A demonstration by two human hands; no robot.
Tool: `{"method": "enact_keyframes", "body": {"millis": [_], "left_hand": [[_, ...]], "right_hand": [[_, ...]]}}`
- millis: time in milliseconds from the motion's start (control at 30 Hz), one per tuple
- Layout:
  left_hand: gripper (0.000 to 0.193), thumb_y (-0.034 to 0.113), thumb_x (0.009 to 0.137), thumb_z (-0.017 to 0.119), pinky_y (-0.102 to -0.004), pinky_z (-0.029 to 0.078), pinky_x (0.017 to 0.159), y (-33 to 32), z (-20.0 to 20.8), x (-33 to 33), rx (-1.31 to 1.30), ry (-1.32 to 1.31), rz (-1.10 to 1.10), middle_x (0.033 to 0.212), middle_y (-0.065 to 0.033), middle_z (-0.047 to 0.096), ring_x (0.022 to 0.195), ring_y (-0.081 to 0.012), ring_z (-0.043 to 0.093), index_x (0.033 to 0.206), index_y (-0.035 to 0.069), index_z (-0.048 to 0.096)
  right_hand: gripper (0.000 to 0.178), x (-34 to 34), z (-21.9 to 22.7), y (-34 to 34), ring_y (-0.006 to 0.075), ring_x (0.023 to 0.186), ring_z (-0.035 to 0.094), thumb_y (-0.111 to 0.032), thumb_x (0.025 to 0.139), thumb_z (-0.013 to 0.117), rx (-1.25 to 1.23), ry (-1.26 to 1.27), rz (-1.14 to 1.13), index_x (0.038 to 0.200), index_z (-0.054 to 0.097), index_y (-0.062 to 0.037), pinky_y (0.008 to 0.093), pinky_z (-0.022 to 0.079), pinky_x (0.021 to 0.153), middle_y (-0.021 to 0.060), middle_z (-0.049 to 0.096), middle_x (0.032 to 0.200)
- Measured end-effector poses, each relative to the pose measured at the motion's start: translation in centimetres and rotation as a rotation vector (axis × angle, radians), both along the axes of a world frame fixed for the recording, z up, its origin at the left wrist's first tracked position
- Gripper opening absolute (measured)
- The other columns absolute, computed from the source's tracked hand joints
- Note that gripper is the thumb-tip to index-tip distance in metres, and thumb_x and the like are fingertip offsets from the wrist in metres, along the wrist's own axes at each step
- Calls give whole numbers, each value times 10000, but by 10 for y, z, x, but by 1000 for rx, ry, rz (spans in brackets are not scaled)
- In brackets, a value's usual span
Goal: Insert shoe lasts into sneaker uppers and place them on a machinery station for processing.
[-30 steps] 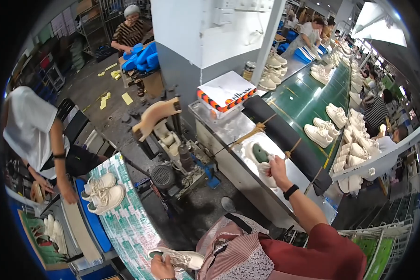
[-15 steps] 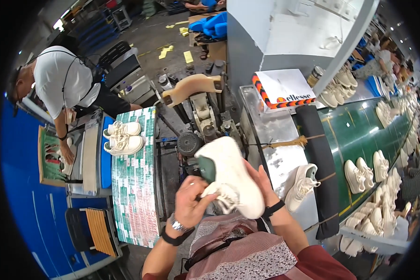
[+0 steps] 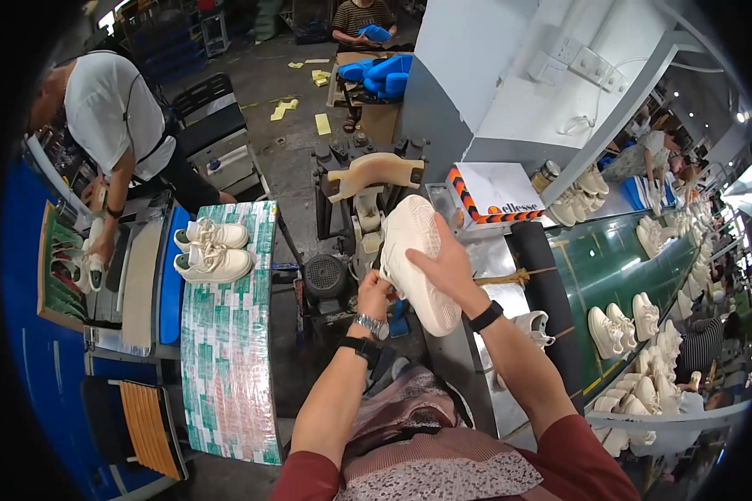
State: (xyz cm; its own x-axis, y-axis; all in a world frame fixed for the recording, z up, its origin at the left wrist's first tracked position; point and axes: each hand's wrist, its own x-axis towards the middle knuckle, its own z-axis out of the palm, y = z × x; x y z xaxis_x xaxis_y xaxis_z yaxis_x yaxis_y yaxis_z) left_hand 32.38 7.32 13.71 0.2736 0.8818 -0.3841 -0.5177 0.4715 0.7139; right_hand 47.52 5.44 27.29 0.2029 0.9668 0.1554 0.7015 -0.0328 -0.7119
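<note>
The cream shoe (image 3: 419,263) hides the left hand's (image 3: 374,294) fingertips and its own upper. The far rows of shoes (image 3: 685,230) blur together, too small to count.

A white shoebox lid (image 3: 495,190) with orange-and-black striped edges lies beside the conveyor. Yellow slips (image 3: 322,123), perhaps labels, litter the floor

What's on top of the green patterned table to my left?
A pair of cream sneakers sits side by side at the far end of the green patterned table. The surface under them is covered, so anything beneath cannot be seen.
</note>
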Motion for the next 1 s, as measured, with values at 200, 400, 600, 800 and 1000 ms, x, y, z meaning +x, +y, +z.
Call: {"method": "enact_keyframes", "body": {"millis": [200,400,600,800,1000], "left_hand": [[406,-22,947,474,-423,486,1024,-9,-29,3,-126,-508,6,1298,-107,603,1191,-264,588,1345,32,530],[410,47,966,484,-433,460,1046,-44,-44,-10,-37,-203,-165,1333,-105,598,1253,-263,559,1374,37,523],[728,737,920,429,-438,480,900,-80,-3,-28,-254,-74,-432,1397,-12,552,1203,-235,563,1398,191,498],[781,702,963,397,-509,494,1006,-45,29,14,-76,-640,-236,1412,-118,538,1248,-323,559,1484,121,405],[839,724,961,361,-461,428,1089,-55,20,12,-13,-603,-314,1491,-111,457,1313,-318,500,1546,125,316]], "right_hand": [[1013,-56,42,19,433,896,671,-418,717,735,-170,-416,-4,1511,267,3,500,558,759,271,596,1067],[1039,-37,30,-32,443,862,668,-410,726,738,-132,-317,-56,1547,229,-26,495,563,750,285,563,1123],[989,-40,9,-28,429,801,653,-323,739,734,31,-265,-56,1533,240,-3,471,554,685,251,535,1041],[1043,-53,10,-41,405,855,650,-363,768,763,28,-236,-106,1569,180,-36,451,560,661,216,501,1063],[1049,-56,8,-52,400,954,634,-336,770,761,108,-230,-170,1578,154,-53,450,569,719,207,497,1115]]}}
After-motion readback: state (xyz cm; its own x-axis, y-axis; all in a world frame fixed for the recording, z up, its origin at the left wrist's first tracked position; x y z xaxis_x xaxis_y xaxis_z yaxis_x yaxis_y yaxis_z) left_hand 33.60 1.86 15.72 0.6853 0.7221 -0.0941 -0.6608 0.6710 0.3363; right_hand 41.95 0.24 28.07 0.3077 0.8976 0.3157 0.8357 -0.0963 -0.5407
